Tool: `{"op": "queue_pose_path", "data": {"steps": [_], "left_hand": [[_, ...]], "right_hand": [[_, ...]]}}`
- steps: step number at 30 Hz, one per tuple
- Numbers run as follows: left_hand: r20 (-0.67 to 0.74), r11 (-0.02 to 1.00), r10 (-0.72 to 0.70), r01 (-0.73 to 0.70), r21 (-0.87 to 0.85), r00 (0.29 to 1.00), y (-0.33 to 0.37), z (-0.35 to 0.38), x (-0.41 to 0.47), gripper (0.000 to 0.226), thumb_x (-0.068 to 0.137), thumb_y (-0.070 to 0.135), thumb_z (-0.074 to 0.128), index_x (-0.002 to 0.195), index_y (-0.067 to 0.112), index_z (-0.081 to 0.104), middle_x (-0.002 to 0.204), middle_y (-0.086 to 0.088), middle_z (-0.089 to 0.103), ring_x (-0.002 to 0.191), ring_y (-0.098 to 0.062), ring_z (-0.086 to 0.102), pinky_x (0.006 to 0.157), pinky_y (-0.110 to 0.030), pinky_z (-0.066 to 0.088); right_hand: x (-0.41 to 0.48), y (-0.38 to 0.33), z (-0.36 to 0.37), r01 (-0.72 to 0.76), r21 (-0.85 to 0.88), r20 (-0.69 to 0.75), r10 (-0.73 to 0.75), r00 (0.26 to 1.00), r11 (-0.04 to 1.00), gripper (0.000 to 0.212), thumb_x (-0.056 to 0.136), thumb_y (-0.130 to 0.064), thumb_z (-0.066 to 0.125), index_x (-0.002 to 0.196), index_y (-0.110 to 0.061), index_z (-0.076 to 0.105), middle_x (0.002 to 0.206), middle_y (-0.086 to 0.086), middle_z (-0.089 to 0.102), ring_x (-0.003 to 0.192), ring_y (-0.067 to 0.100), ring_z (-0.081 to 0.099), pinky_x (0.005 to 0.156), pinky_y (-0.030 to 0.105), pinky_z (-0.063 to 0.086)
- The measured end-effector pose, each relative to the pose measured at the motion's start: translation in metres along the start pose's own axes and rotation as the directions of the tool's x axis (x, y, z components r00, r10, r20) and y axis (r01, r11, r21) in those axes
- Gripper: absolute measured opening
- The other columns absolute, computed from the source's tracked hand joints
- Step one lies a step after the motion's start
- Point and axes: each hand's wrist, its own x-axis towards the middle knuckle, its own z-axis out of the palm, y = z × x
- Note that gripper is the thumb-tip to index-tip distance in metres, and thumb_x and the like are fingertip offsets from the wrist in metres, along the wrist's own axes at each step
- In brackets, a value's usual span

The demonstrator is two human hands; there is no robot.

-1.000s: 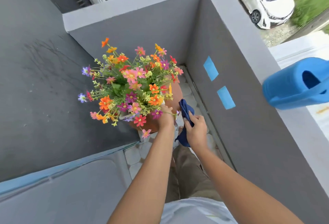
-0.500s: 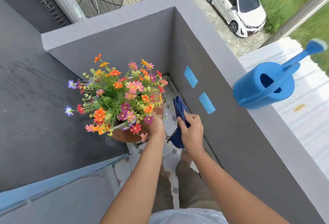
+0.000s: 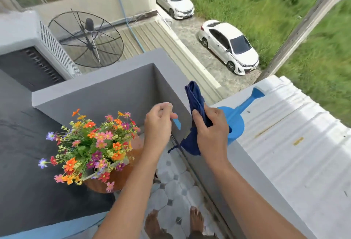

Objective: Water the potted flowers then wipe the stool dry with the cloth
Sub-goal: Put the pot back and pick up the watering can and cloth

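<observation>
A terracotta pot [image 3: 121,179] of mixed orange, pink and purple flowers [image 3: 95,143] stands low at the left; whatever it rests on is hidden beneath it. My right hand [image 3: 210,130] is closed around a dark blue cloth [image 3: 195,94] that sticks up above my fist and hangs below it. To the left of the cloth, my left hand [image 3: 158,124] hovers empty, fingers loosely curled, to the right of the flowers. The blue watering can [image 3: 236,122] sits on the grey ledge behind my right hand, spout pointing up and right.
The grey balcony wall [image 3: 117,94] wraps the corner, with blue tape patches [image 3: 177,123] on its inner face. Pale tiled floor [image 3: 171,191] and my bare feet [image 3: 195,221] lie below. A white corrugated roof [image 3: 296,143] lies beyond the ledge, with cars far below.
Both hands have risen from beside the pot to ledge height. My left hand has let go of the pot's rim. The view has tilted upward, showing the street.
</observation>
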Motion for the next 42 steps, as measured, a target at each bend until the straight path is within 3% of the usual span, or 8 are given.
{"op": "queue_pose_path", "data": {"steps": [5, 11, 17, 20, 24, 28, 35, 42], "left_hand": [[0.148, 0.926, -0.172, 0.211, -0.313, 0.974, 0.034, 0.083, -0.018, 0.022, 0.097, 0.024, 0.053, 0.095, 0.007, 0.067, 0.066, -0.007, 0.063, 0.04, -0.011, 0.036, 0.039, -0.023, 0.029], [0.401, 0.618, -0.515, 0.653, -0.439, 0.757, 0.015, 0.187, -0.044, 0.037, 0.099, 0.034, 0.051, 0.092, -0.001, 0.059, 0.06, -0.007, 0.058, 0.033, -0.008, 0.035, 0.032, -0.018, 0.027], [0.369, 0.537, -0.529, 0.639, -0.551, 0.764, -0.01, 0.24, -0.043, 0.054, 0.095, 0.053, 0.052, 0.122, 0.006, 0.053, 0.085, -0.006, 0.061, 0.04, -0.009, 0.037, 0.034, -0.021, 0.031], [0.377, 0.505, -0.509, 0.623, -0.597, 0.774, -0.016, 0.254, -0.037, 0.073, 0.087, 0.066, 0.054, 0.134, 0.011, 0.056, 0.074, 0.004, 0.052, 0.045, -0.012, 0.035, 0.036, -0.023, 0.033], [0.312, 0.548, -0.53, 0.599, -0.583, 0.788, -0.013, 0.259, -0.038, 0.057, 0.093, 0.061, 0.049, 0.113, 0.011, 0.066, 0.071, 0.005, 0.046, 0.049, -0.012, 0.03, 0.038, -0.023, 0.029], [0.205, 0.622, -0.518, 0.53, -0.576, 0.83, -0.012, 0.242, -0.036, 0.039, 0.1, 0.05, 0.041, 0.102, 0.015, 0.059, 0.093, 0.003, 0.058, 0.059, -0.012, 0.039, 0.04, -0.023, 0.029], [0.055, 0.767, -0.423, 0.39, -0.509, 0.904, -0.022, 0.173, -0.015, 0.042, 0.101, 0.053, 0.035, 0.083, 0.017, 0.043, 0.066, 0.003, 0.033, 0.047, -0.01, 0.029, 0.038, -0.023, 0.019], [0.015, 0.914, -0.379, 0.377, -0.151, 0.925, -0.068, 0.099, 0.017, 0.042, 0.1, 0.056, 0.031, 0.103, 0.021, 0.055, 0.068, 0.003, 0.037, 0.05, -0.01, 0.034, 0.044, -0.024, 0.031]], "right_hand": [[0.057, -0.014, -0.079, -0.027, 0.094, -0.214, 0.046, 0.976, 0.995, 0.018, 0.094, -0.023, 0.066, 0.097, -0.007, 0.07, 0.092, 0.0, 0.052, 0.074, -0.009, 0.054, 0.068, 0.004, 0.041], [0.079, 0.019, -0.151, -0.075, 0.049, -0.32, 0.087, 0.943, 0.996, 0.017, 0.094, -0.022, 0.067, 0.1, -0.008, 0.072, 0.098, 0.008, 0.054, 0.074, -0.013, 0.053, 0.068, 0.002, 0.039], [0.079, 0.049, -0.186, -0.15, 0.054, -0.34, 0.16, 0.927, 0.987, 0.014, 0.094, -0.022, 0.066, 0.099, -0.01, 0.071, 0.103, 0.01, 0.056, 0.074, -0.012, 0.054, 0.067, -0.001, 0.039], [0.081, 0.053, -0.19, -0.152, 0.063, -0.317, 0.164, 0.934, 0.986, 0.021, 0.095, -0.024, 0.064, 0.109, -0.01, 0.071, 0.103, 0.006, 0.056, 0.076, -0.011, 0.055, 0.067, 0.0, 0.042], [0.085, 0.052, -0.189, -0.136, 0.095, -0.281, 0.157, 0.947, 0.986, 0.021, 0.095, -0.025, 0.063, 0.111, -0.013, 0.071, 0.103, 0.004, 0.056, 0.078, -0.007, 0.059, 0.069, 0.006, 0.047], [0.085, 0.048, -0.184, -0.149, 0.143, -0.206, 0.177, 0.962, 0.978, 0.019, 0.093, -0.028, 0.065, 0.107, -0.018, 0.072, 0.104, 0.004, 0.058, 0.092, 0.013, 0.065, 0.082, 0.03, 0.055], [0.077, 0.034, -0.154, -0.133, 0.12, -0.039, 0.138, 0.99, 0.984, 0.008, 0.092, -0.022, 0.068, 0.091, -0.016, 0.073, 0.099, 0.008, 0.063, 0.084, 0.009, 0.062, 0.07, 0.013, 0.048], [0.05, 0.056, -0.072, -0.201, 0.037, 0.213, 0.189, 0.958, 0.979, 0.015, 0.09, -0.024, 0.067, 0.075, -0.026, 0.07, 0.087, 0.01, 0.066, 0.082, 0.02, 0.064, 0.071, 0.03, 0.049]]}}
